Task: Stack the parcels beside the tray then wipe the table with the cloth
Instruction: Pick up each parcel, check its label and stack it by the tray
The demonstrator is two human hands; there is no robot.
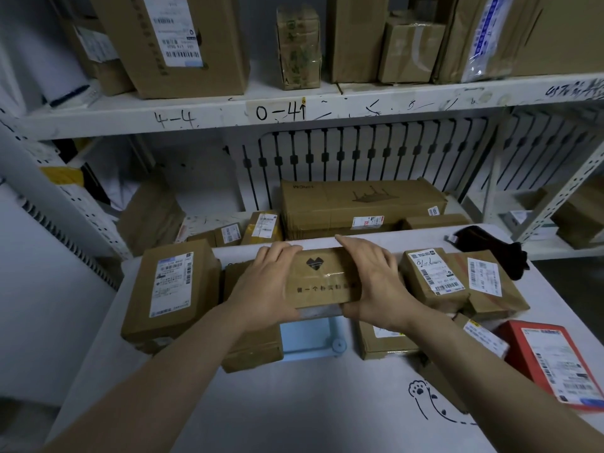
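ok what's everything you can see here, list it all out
held parcel: one, brown with heart logo, mid-table between both grips
tray: one, light blue, table middle, mostly hidden
big parcel: one, brown, left of tray
labelled parcels: two, brown, right of held parcel
red parcel: one, red, table's right edge
other parcels: a few, brown, partly hidden under the arms
cloth: one, black, table's far right corner
table: one, white, paw drawing on it
long box: one, brown, behind table
shelf boxes: several, brown, upper shelf
left grip: holds parcel's left end
right grip: holds parcel's right end
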